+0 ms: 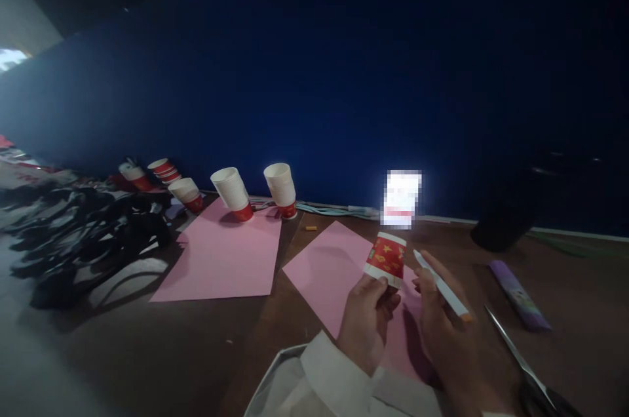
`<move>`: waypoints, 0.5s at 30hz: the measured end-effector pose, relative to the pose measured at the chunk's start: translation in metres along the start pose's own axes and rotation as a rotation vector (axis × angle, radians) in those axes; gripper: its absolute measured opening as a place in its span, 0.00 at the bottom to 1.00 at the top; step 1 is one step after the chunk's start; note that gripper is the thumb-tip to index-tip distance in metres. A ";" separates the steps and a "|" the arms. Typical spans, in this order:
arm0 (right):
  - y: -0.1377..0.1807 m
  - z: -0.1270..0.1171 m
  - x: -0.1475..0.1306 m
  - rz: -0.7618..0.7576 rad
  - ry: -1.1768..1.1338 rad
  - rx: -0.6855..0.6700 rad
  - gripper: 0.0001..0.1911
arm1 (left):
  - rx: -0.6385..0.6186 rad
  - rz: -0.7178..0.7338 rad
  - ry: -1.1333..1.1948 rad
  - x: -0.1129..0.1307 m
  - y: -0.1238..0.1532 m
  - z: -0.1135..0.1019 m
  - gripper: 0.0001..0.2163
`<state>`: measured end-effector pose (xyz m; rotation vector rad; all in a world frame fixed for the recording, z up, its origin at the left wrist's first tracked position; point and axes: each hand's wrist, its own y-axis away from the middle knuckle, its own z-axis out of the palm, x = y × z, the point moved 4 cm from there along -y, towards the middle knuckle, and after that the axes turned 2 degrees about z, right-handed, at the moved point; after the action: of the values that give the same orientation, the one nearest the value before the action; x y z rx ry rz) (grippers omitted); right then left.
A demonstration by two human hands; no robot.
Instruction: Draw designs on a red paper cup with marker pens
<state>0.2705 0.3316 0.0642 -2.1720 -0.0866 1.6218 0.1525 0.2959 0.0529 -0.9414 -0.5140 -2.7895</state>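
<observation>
My left hand (366,322) grips a red paper cup (388,254) with gold patterns and white bands, its fingers around the lower end. Just to the right, my right hand (445,332) holds a white marker (445,287) with an orange end, its tip pointing up and toward the cup. Tip and cup are apart. Both hands are above a pink sheet of paper (324,263) lying on the brown table. Part of that sheet is hidden by my hands and sleeve.
Stacks of paper cups (232,191) stand at the back left, some by another pink sheet (230,266). A small orange cap (311,229) lies mid-table. Scissors (515,355) and a purple packet (519,296) are at right, a dark cylinder (496,227) behind. Black straps (73,240) heap at left.
</observation>
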 end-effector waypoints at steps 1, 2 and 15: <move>0.001 0.001 -0.003 -0.048 0.014 -0.014 0.22 | -0.010 0.004 -0.007 0.000 0.000 0.000 0.10; 0.002 0.001 -0.005 -0.076 0.016 -0.018 0.22 | -0.023 0.011 -0.008 0.001 -0.001 0.001 0.10; 0.013 0.003 -0.044 -0.300 0.105 -0.035 0.12 | -0.143 0.104 0.006 0.002 -0.003 0.000 0.08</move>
<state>0.2509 0.3079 0.0979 -2.1451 -0.3924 1.3460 0.1504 0.2985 0.0530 -0.9580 -0.2588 -2.7634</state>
